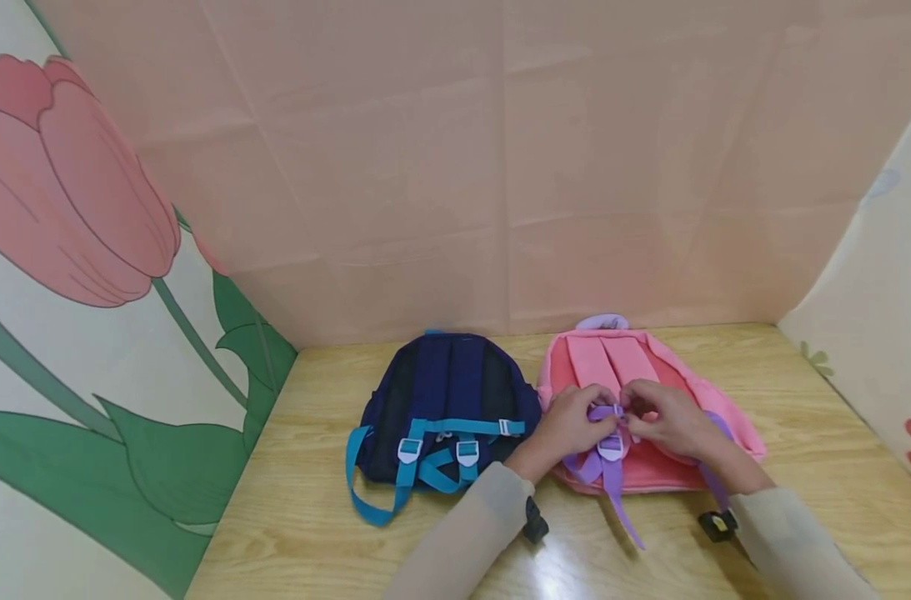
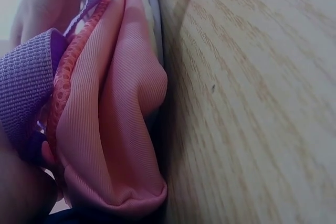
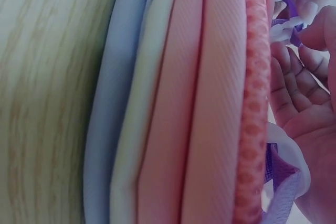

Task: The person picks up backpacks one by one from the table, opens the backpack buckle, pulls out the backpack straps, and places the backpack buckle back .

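A pink backpack point(image 1: 706, 387) lies on its front at the right, its back panel and straps facing up. Over its middle my left hand point(image 1: 575, 421) pinches a purple strap point(image 1: 599, 412). That strap point(image 2: 26, 74) loops large in the left wrist view. Close beside it, my right hand point(image 1: 668, 417) pinches a small pale plastic buckle point(image 3: 286, 29) on the strap, between thumb and fingertips. Just below, a white strap adjuster point(image 1: 610, 448) rests on the bag, and a loose purple strap end point(image 1: 622, 508) hangs onto the table. My fingers partly hide the buckle.
A navy backpack point(image 1: 451, 375) with blue straps point(image 1: 380, 508) lies touching the pink one on its left. Both stand on a wooden table point(image 1: 305, 500), before a plain pinkish backdrop point(image 1: 395, 167). Flower-printed panels point(image 1: 87, 350) rise at either side.
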Demonstrator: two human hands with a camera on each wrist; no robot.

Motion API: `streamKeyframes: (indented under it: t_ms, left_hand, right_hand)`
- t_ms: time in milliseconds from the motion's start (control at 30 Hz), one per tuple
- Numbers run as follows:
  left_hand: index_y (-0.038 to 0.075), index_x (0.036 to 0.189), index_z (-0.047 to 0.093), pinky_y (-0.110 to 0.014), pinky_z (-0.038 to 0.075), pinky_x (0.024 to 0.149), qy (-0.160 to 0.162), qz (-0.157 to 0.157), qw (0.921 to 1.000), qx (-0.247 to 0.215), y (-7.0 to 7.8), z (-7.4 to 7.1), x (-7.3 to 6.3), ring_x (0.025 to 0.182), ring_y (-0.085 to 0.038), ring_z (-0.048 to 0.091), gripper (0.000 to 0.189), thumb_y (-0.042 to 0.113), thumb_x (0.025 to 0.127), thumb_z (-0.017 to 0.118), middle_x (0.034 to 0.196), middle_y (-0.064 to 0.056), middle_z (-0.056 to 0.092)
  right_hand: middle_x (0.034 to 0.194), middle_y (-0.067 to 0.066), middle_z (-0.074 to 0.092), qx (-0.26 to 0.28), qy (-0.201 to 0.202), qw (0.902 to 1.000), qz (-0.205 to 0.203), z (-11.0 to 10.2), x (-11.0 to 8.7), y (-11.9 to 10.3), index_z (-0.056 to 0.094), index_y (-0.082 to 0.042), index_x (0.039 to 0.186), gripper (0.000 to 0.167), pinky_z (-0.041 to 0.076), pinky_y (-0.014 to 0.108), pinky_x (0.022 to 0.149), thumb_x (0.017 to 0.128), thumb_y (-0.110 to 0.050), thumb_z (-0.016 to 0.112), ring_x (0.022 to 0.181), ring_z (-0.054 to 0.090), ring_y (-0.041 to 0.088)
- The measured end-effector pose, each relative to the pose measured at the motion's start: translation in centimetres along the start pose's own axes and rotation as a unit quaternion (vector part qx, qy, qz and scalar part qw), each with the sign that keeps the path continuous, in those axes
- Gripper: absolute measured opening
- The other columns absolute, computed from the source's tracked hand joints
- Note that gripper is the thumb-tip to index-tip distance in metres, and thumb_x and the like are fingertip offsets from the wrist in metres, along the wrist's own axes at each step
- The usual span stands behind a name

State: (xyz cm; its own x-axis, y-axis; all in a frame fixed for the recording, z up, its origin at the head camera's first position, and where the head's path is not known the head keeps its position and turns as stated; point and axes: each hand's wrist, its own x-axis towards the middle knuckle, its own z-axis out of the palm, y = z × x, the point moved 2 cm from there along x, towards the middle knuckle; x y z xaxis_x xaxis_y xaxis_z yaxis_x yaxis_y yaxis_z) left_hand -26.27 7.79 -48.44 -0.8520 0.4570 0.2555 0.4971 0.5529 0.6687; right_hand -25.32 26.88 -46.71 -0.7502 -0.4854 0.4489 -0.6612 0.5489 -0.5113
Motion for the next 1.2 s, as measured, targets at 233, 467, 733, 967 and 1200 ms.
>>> streamKeyframes:
  t_ms: [233, 467, 733, 967, 1200]
  left_hand:
    - [0.020, 0.116, 0.067, -0.013, 0.046, 0.086, 0.002, -0.006, 0.9994, -0.033, 0.16, -0.53, 0.10, 0.098, -0.003, 0.060, 0.023, 0.028, 0.095, 0.072, 0.109, 0.009, 0.069]
    - [0.025, 0.118, 0.067, -0.017, 0.046, 0.085, -0.006, -0.028, 0.9995, -0.015, 0.02, -0.56, -0.04, 0.097, 0.001, 0.054, 0.024, 0.035, 0.096, 0.070, 0.108, 0.012, 0.066]
    - [0.028, 0.112, 0.069, -0.016, 0.043, 0.076, 0.000, -0.033, 0.9993, -0.016, -0.06, -0.19, -0.07, 0.090, 0.002, 0.049, 0.022, 0.035, 0.093, 0.074, 0.100, 0.015, 0.062]
    - [0.028, 0.111, 0.068, -0.016, 0.043, 0.075, 0.002, -0.027, 0.9995, -0.017, 0.01, -0.02, 0.07, 0.090, 0.002, 0.048, 0.022, 0.030, 0.090, 0.077, 0.099, 0.017, 0.062]
    - [0.023, 0.113, 0.068, -0.015, 0.046, 0.083, 0.006, -0.022, 0.9978, -0.062, -0.15, -0.23, 0.13, 0.094, 0.000, 0.054, 0.021, 0.028, 0.093, 0.075, 0.103, 0.015, 0.065]
  right_hand:
    - [0.092, -0.009, 0.066, -0.004, -0.005, 0.9999, 0.012, -0.70, -0.43, 0.06, 0.067, -0.010, 0.109, 0.030, 0.056, 0.028, 0.074, 0.084, 0.003, 0.077, 0.084, 0.062, 0.001]
    - [0.092, -0.013, 0.068, -0.021, -0.006, 0.9997, 0.015, -0.69, -0.31, -0.13, 0.070, -0.015, 0.107, 0.025, 0.056, 0.029, 0.075, 0.086, -0.003, 0.078, 0.084, 0.063, 0.001]
    - [0.090, -0.013, 0.063, -0.019, 0.000, 0.9997, 0.015, -0.26, -0.12, -0.22, 0.066, -0.018, 0.099, 0.026, 0.051, 0.025, 0.073, 0.083, -0.002, 0.078, 0.083, 0.059, 0.003]
    - [0.090, -0.013, 0.061, -0.016, 0.005, 0.9998, 0.006, -0.25, -0.11, -0.12, 0.065, -0.020, 0.097, 0.030, 0.049, 0.024, 0.071, 0.081, 0.001, 0.078, 0.082, 0.057, 0.005]
    - [0.093, -0.010, 0.065, 0.014, -0.030, 0.9983, 0.048, -0.32, -0.50, -0.13, 0.067, -0.015, 0.111, 0.028, 0.056, 0.029, 0.075, 0.087, -0.004, 0.077, 0.085, 0.060, 0.003]
